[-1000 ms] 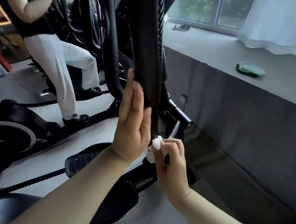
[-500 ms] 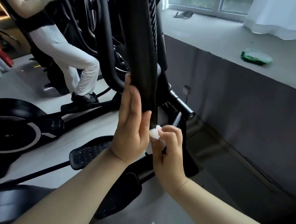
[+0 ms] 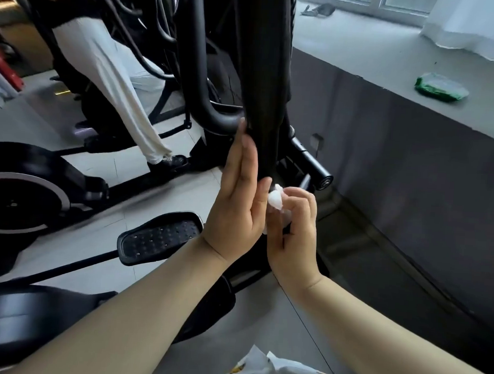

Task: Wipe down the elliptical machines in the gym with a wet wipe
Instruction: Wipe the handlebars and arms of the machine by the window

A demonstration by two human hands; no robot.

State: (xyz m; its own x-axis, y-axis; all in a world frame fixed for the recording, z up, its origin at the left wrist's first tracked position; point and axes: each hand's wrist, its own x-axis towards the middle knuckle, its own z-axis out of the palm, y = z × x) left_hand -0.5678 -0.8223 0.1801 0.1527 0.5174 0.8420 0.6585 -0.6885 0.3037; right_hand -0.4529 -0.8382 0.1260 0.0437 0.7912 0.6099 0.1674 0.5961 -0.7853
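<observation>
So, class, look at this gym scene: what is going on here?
A person is wiping an elliptical machine. The left hand rests flat against its black upright post, while the right hand pinches a bunched white wet wipe at the post's lower end. A green pack lies on the grey ledge. Another person stands on a neighbouring machine.

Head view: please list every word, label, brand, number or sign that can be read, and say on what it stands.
None can be read.
Green packet on the ledge: print too blurred.
Black shoe of the other person: pale marks, too blurred.
Wet wipe in the right hand: plain white, no print.
Elliptical machine: no label shows.
</observation>
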